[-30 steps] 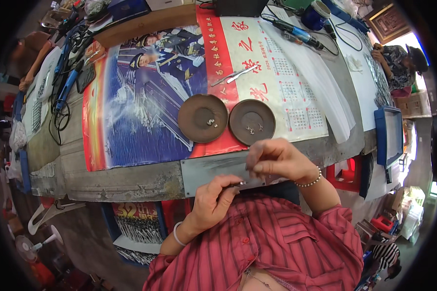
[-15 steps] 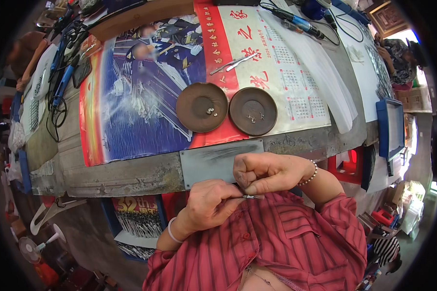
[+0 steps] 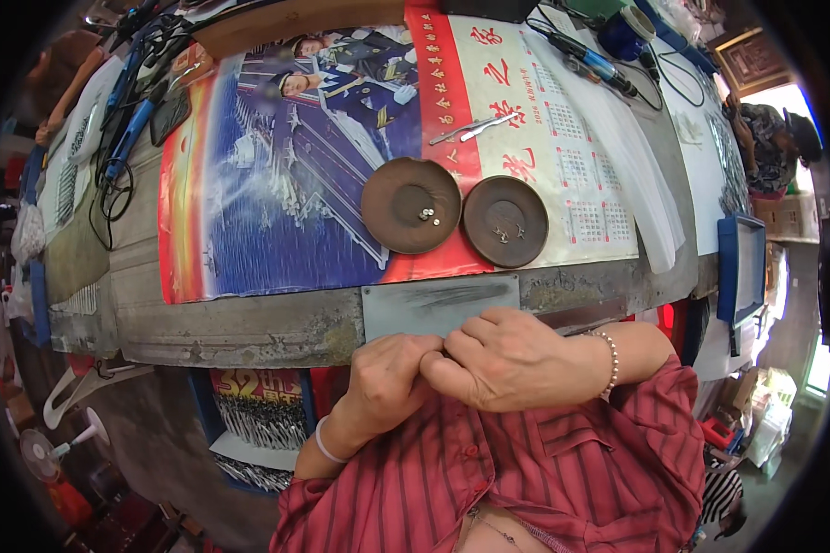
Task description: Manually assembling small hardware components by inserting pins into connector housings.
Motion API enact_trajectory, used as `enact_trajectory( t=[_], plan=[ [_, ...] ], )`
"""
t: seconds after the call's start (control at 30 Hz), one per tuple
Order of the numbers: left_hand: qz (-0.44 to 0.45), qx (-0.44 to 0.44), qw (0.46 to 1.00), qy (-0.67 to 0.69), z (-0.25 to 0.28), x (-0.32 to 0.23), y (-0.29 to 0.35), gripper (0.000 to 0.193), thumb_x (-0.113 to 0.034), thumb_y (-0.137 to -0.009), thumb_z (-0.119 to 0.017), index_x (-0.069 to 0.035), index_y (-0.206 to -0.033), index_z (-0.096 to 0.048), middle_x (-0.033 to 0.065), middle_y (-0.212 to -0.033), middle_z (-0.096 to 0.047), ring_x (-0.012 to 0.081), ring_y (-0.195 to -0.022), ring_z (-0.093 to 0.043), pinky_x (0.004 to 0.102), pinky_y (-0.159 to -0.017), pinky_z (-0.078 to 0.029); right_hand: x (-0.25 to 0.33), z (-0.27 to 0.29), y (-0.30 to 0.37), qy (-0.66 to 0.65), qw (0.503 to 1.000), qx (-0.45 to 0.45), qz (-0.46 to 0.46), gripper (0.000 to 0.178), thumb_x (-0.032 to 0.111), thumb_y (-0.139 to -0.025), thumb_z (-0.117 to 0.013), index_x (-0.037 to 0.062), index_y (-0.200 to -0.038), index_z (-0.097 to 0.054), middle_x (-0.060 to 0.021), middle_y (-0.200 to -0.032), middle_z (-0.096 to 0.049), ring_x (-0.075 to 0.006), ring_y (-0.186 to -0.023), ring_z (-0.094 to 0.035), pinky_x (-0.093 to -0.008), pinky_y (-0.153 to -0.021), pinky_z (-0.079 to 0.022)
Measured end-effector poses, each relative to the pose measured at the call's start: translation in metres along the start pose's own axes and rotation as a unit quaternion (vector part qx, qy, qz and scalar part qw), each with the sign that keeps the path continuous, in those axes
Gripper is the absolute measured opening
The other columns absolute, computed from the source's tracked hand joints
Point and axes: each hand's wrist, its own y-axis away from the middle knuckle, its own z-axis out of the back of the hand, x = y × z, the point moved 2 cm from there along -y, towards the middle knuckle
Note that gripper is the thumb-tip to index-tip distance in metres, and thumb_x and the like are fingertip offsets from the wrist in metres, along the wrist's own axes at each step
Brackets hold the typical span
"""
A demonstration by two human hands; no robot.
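My left hand (image 3: 389, 376) and my right hand (image 3: 507, 362) are both closed and pressed together at the table's front edge. Their fingertips meet, and whatever they pinch is hidden behind the fingers. Just beyond them lies a grey metal plate (image 3: 415, 309) with dark smudges. Farther off stand two round brown dishes: the left dish (image 3: 401, 189) holds several small shiny pieces (image 3: 428, 217), and the right dish (image 3: 489, 198) holds some tiny metal bits (image 3: 507, 232). Metal tweezers (image 3: 485, 127) rest beyond the dishes.
A large calendar poster (image 3: 295, 230) covers the grey table (image 3: 240, 334). Blue-handled tools (image 3: 131, 138) with cables lie left; another corded tool (image 3: 599, 66) lies far right. A blue tray (image 3: 741, 267) stands right. Below the table, a box holds many thin metal pieces (image 3: 263, 429). Other people sit at both sides.
My right hand has turned so its back faces up, with the fingers curled against the left hand. The small metal piece seen between the fingertips before is now hidden. The view has shifted slightly.
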Motion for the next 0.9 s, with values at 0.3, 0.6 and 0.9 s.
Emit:
enact_trajectory(
  t=[0.3, 0.6, 0.9],
  plan=[
    [-0.175, -0.015, 0.951, -0.253, 0.011, 0.006, 0.011, 0.023, -0.012, -0.075, -0.062, -0.003, -0.097, -0.060, 0.0100, -0.080, -0.062, 0.0169, -0.056, -0.053, 0.0284, -0.048, -0.040, -0.034, -0.033, 0.000, -0.608, 0.761, 0.027, -0.227, 0.012, 0.011, -0.087, -0.056, 0.0001, -0.090, -0.052, -0.0120, -0.058, -0.057, -0.0309, -0.051, -0.060, -0.0414, -0.048, -0.047],
    [-0.087, -0.006, 0.987, -0.132, 0.022, 0.020, 0.005, 0.023, -0.005, -0.072, -0.066, -0.002, -0.094, -0.060, 0.0100, -0.080, -0.063, 0.0209, -0.059, -0.057, 0.0317, -0.050, -0.042, -0.012, -0.028, -0.007, -0.019, 0.993, -0.113, 0.009, 0.024, 0.013, -0.071, -0.060, -0.0033, -0.088, -0.056, -0.0044, -0.071, -0.053, -0.0149, -0.058, -0.056, -0.0270, -0.051, -0.045],
    [0.046, -0.094, 0.985, -0.135, 0.024, 0.021, 0.004, 0.023, 0.003, -0.080, -0.063, -0.002, -0.103, -0.062, 0.0108, -0.074, -0.060, 0.0249, -0.059, -0.058, 0.0362, -0.053, -0.046, -0.074, -0.036, -0.015, -0.090, 0.978, -0.096, -0.164, 0.033, 0.019, -0.073, -0.072, 0.0049, -0.101, -0.061, -0.0098, -0.104, -0.058, -0.0267, -0.094, -0.055, -0.0384, -0.080, -0.043]
  ],
)
